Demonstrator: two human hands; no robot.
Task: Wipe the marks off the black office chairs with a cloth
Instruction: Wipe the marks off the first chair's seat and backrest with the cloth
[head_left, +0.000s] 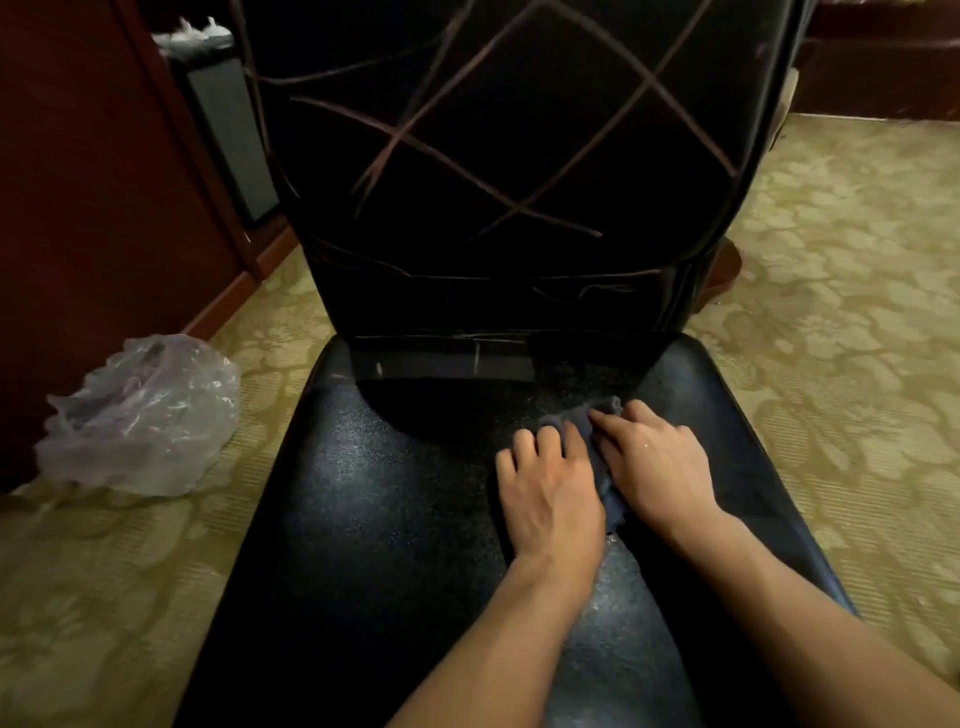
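Both hands press a dark cloth (587, 423) flat on the chair seat (395, 509), its length running near to far. Left hand (553, 488) and right hand (657, 462) fingers lie straight, toward the marked backrest (519, 171).

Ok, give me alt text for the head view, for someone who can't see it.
Both hands, left hand and right hand, press a dark cloth onto the black chair seat. Pale crossing marks cover the backrest; a clear plastic bag lies on the patterned carpet.

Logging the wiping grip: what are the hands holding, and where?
Both hands, left and right, press the cloth onto the seat; their fingers lie over its middle.
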